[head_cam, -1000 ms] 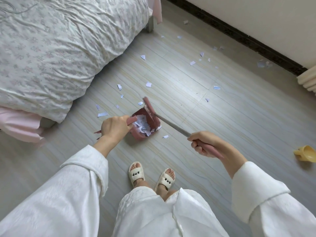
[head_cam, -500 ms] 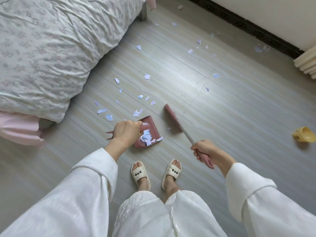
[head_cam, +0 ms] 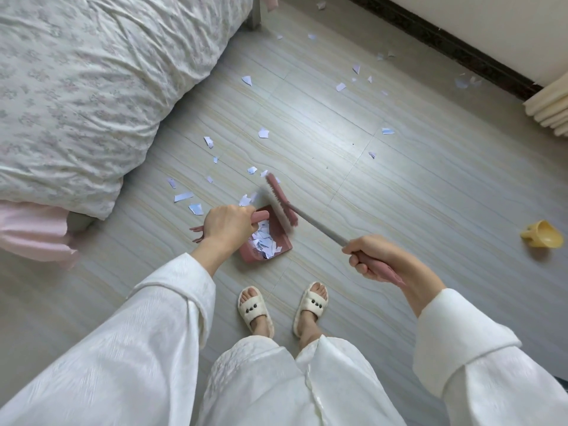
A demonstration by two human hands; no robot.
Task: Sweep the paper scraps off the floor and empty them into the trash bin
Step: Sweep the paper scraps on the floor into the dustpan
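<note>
Gripping the pink handle of the dustpan [head_cam: 278,241], the left hand [head_cam: 229,224] has its fingers curled round it and keeps the pan on the floor [head_cam: 430,210] just ahead of the person's feet, its open mouth turned to the far side. The right hand [head_cam: 373,258] is wrapped round the pink grip of the broom [head_cam: 281,199], whose grey shaft slants from that hand up and to the left, so the brush head lies at the far lip of the pan. The head's long axis runs from far-left to near-right, roughly across the pan's mouth.

A heap of paper scraps [head_cam: 266,242] already sits inside the pan. Loose scraps [head_cam: 252,170] lie just beyond the brush on its far left side, with more near the bed [head_cam: 92,87] and others well apart, up by the dark skirting. So the nearest litter is on the far side of the bristles, and I would judge the next stroke needs the brush set down behind those pieces and drawn towards the pan. No trash bin shows anywhere in view. A yellow scoop [head_cam: 542,238] lies off to the right.
</note>
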